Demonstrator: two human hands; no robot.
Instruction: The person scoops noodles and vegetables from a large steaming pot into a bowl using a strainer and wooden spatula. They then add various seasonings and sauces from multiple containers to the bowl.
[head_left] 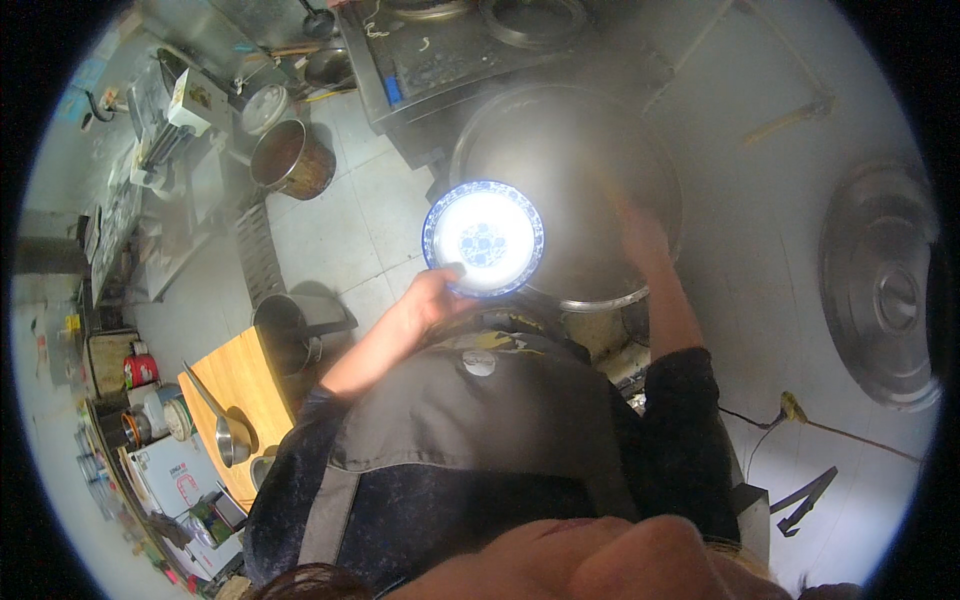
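Note:
My left hand (436, 297) grips the rim of a white dish (484, 240) with a blue patterned border and a blue motif in its middle. The thumb lies over the edge, and the dish's inside faces up with no food visible in it. Just right of the dish stands a large round metal pot (590, 303), thick with steam. Over the pot reaches my right hand (643, 238), its fingers closed and blurred by the steam. A faint yellowish streak runs on from them, too hazy to name. Whatever is inside the pot is hidden.
A greasy metal stove top (440, 65) stands beyond the pot. At right, a big metal lid (880, 290) leans against the wall. To the left are a deep metal pot (293, 160), a dark bin (283, 322) and a wooden board (255, 370) with a metal ladle (232, 440).

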